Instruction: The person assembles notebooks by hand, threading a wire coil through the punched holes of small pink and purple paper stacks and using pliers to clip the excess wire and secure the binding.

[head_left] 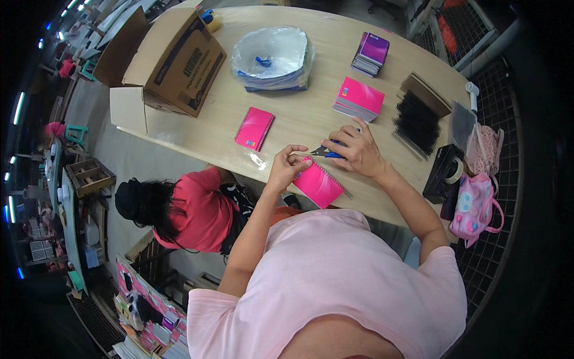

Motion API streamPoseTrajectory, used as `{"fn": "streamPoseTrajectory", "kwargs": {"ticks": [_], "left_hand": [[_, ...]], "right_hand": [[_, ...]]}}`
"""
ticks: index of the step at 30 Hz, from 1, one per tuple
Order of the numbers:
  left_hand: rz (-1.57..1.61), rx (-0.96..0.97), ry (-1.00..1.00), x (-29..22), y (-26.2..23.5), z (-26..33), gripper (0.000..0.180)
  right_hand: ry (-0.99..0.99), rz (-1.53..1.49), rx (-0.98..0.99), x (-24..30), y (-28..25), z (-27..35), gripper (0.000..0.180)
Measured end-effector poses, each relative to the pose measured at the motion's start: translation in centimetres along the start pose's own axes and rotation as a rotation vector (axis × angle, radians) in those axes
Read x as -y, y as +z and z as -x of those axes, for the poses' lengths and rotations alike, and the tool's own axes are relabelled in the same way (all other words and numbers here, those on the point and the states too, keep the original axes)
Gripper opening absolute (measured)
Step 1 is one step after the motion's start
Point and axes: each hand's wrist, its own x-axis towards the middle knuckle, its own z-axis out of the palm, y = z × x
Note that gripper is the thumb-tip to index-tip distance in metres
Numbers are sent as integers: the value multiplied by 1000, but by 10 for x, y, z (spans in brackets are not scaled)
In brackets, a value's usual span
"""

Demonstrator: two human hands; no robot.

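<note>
At the near edge of the wooden table (299, 128), the left hand (286, 167) pinches the top corner of a pink spiral notebook (320, 184), which overhangs the table's edge. Touching that same corner, the right hand (357, 151) is closed around blue-handled pliers (326, 153). Just beyond lies a second pink notebook (255, 128) with bare tabletop around it, and a pink stack (359, 99) sits near the right hand. Black spiral coils (417, 124) crowd the right edge. Farther off stand a plastic-lined tub (272, 58) and an open cardboard box (170, 63).
</note>
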Motion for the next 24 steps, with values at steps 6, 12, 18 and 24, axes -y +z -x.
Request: {"fn": "streamPoseTrajectory", "kwargs": {"ticks": [6,12,18,24], "left_hand": [[4,4,-1,4,-5,2,41],[-4,26,-11,2,-3,2,42],[6,33,-15,0,-2,0,43],[-48,-44,72,3,5,-1,42]], "right_hand": [[-66,11,35,2,1,-7,51],[-79,32,34,0,0,-5,48],[-80,51,35,-1,-1,-5,48],[52,-2,96,0,7,3,49]]}}
